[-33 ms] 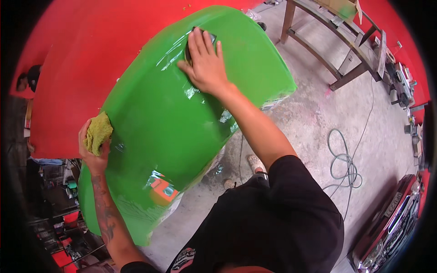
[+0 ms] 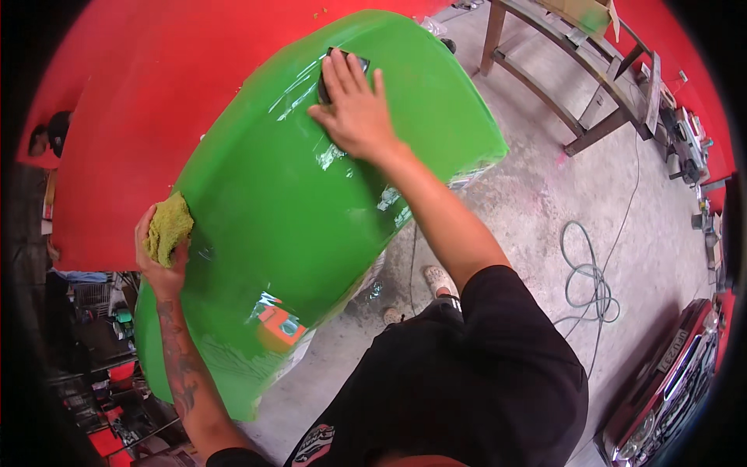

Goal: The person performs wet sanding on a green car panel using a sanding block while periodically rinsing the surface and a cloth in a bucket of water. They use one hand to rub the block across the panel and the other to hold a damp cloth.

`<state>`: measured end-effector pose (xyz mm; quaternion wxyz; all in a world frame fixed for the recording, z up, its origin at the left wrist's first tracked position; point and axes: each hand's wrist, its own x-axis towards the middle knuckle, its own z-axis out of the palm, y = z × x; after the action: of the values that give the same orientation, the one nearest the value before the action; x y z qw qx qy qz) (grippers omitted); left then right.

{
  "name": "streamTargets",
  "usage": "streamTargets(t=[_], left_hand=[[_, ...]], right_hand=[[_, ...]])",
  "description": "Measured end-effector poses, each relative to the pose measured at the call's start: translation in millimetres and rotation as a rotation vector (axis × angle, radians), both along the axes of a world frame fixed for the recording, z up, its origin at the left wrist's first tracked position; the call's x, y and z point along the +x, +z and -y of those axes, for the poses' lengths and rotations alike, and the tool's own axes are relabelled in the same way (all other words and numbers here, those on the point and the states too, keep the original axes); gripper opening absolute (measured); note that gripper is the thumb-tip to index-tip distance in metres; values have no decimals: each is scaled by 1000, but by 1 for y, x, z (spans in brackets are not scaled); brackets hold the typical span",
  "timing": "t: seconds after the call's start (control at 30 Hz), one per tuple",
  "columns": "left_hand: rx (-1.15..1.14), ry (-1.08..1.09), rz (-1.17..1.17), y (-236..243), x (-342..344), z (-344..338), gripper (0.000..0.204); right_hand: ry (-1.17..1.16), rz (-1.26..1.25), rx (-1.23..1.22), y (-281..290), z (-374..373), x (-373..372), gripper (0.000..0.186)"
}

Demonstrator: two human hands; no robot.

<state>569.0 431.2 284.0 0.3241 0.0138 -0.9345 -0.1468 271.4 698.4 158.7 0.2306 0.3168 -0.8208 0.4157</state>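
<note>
Frame left, left hand clasps yellow wad; upper centre, flattened right hand covers dark pad that could skid on slick green panel.

Green panel, yellow cloth, dark block.
From here I see the panel curved and glossy (shiny in streaks), the cloth bunched by its left edge, the block mostly covered, near its top.
</note>
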Motion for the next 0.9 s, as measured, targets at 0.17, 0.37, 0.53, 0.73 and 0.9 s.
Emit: streamTargets(t=[0.17, 0.37, 0.53, 0.73, 0.9], left_hand=[[-21, 3, -1, 4, -4, -9, 61], [39, 21, 10, 2, 3, -8, 60], [-18, -4, -6, 7, -12, -19, 60], [-58, 10, -13, 9, -6, -17, 58], [-3, 23, -35, 1, -8, -14, 58]], right_hand=[[-297, 264, -91, 12, -56, -96, 85], [-23, -121, 79, 2, -8, -24, 81], [-273, -60, 46, 17, -48, -89, 69], [67, -149, 179, 60, 45, 90, 60], [434, -292, 45, 24, 51, 119, 72]])
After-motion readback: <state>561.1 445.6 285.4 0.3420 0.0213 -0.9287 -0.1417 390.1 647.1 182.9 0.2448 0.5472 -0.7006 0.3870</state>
